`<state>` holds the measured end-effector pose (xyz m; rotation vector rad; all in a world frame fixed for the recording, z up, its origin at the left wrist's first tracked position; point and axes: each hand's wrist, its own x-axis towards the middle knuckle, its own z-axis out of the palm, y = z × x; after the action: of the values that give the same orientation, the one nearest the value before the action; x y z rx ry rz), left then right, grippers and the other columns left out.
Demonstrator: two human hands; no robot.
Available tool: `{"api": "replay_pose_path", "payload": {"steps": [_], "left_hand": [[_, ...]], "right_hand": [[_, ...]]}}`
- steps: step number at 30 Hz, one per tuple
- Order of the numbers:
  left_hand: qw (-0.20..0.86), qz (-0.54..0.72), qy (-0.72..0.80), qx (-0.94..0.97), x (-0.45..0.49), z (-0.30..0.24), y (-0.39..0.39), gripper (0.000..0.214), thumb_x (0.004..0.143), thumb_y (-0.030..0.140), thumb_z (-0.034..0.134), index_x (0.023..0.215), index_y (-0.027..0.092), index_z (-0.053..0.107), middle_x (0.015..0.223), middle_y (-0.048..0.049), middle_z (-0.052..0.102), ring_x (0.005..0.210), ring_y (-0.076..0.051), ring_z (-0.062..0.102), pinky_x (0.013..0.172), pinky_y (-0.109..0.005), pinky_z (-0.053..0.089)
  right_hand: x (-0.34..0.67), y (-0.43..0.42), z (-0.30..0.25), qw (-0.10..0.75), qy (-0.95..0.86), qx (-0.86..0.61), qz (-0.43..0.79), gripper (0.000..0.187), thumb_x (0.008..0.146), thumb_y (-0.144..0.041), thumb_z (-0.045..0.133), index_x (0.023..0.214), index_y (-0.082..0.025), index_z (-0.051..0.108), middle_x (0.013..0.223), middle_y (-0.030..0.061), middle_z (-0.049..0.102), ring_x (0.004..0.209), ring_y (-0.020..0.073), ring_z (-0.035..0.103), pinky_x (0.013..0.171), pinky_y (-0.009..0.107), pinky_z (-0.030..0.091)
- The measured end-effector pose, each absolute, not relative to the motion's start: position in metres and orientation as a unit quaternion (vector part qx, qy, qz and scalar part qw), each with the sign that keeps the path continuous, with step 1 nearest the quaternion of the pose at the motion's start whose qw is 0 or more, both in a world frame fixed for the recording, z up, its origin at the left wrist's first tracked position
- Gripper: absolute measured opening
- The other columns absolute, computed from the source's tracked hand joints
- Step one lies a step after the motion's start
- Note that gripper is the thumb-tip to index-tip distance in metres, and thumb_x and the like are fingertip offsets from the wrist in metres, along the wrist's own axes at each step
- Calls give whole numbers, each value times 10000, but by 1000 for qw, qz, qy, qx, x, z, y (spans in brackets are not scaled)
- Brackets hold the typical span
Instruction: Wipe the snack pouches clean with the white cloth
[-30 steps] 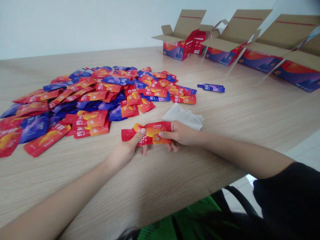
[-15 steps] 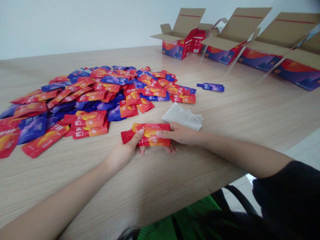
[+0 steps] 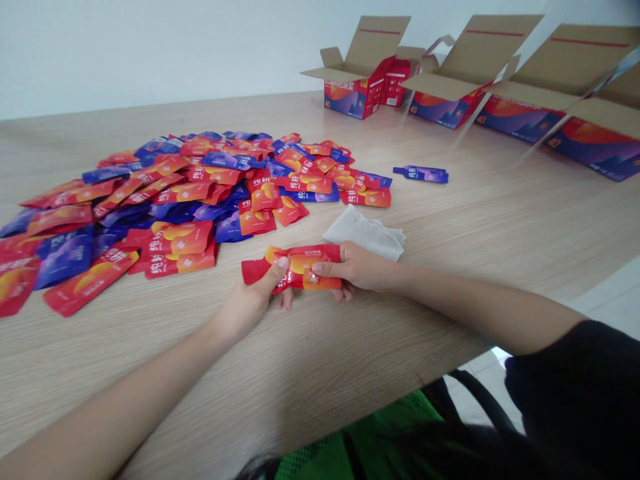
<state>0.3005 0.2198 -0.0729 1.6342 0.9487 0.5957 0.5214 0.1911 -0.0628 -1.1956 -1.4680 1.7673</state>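
Near the middle of the frame, your left hand [image 3: 245, 307] and your right hand [image 3: 363, 269] pinch the two ends of a red packet [image 3: 293, 268], thumbs on top and fingers under, so it stays held between them, just over the desk [image 3: 320, 373]. A white cloth [image 3: 365, 233] lies just past your right hand, and a big pile of packets [image 3: 165, 200] sits to the left.
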Motion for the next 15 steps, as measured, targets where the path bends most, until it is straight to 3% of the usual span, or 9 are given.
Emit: {"api": "replay_pose_path", "payload": {"steps": [9,15], "left_hand": [[563,241,410,676,301,-74,220,561,943,582,450,546,205,573,545,-18,589,547,-147,541,582,-268,444],[542,243,433,678,301,-70,216,556,933,563,490,507,207,531,541,1,562,560,-141,524,591,-261,419]], "right_hand": [[522,190,-68,272,-561,-441,645,318,920,-415,626,729,-162,604,453,-51,601,342,65,489,357,159,389],[520,189,-67,266,-566,-438,646,400,924,-458,602,653,-165,599,467,-28,600,358,76,495,380,187,417]]}}
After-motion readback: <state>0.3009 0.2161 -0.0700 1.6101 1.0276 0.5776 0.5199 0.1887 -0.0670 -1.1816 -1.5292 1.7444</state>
